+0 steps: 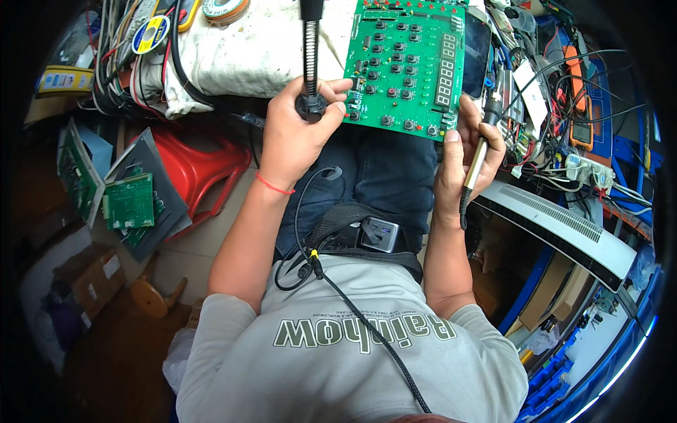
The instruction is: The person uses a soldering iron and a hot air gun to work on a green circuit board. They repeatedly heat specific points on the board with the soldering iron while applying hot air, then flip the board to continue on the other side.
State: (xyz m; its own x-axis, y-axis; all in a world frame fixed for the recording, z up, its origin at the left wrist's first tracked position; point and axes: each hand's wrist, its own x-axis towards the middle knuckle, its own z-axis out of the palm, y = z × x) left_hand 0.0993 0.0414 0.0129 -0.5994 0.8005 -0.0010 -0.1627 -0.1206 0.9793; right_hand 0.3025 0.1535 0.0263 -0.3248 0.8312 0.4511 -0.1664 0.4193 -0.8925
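A green circuit board (pixel 416 70), with several black push buttons and a long seven-segment display, is tilted above my lap. My left hand (pixel 300 134) is closed on its lower left edge, thumb and fingertips pinching the corner. In front of that hand hangs a black rod with a coiled spring (pixel 310 60) and a round knob; I cannot tell whether my hand touches it. My right hand (pixel 458 166) is closed around a soldering iron (pixel 477 163) with a brass-coloured body and black grip, its working end pointing away. Fingers of this hand also rest at the board's lower right corner.
A cloth-covered bench surface (pixel 247 56) bears solder spools (pixel 151 35) and cables. Tangled wires, a dark phone-like slab (pixel 477 53) and an orange multimeter (pixel 582 130) crowd the right. Left are a red stool (pixel 201 166) and loose boards (pixel 130 201). A cable crosses my shirt.
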